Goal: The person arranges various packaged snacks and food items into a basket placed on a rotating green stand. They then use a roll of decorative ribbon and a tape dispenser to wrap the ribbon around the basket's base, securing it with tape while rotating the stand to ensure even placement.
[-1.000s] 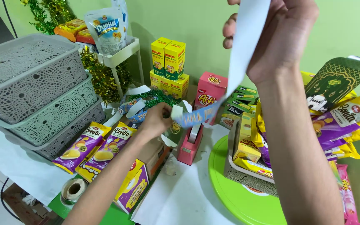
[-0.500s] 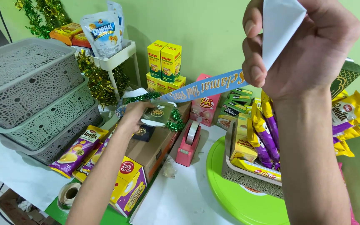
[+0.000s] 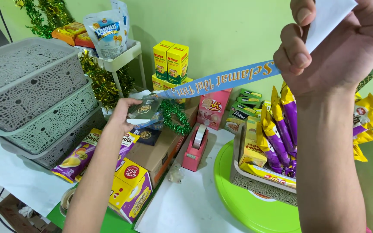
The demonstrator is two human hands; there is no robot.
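Stacked grey baskets [image 3: 26,99], pink tape dispenser [image 3: 195,149], green tray [image 3: 238,198]

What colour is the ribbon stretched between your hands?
The ribbon is blue with gold script lettering, seen in the head view.

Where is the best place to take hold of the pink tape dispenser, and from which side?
Probably grip the pink tape dispenser across its two long flat sides, coming from above. It stands upright and narrow on the white table cover, with the tape roll on top; the cardboard box crowds its left side.

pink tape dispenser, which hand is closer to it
Left. The left hand is just up-left of the pink tape dispenser; the right hand is raised high above it, holding the blue ribbon.
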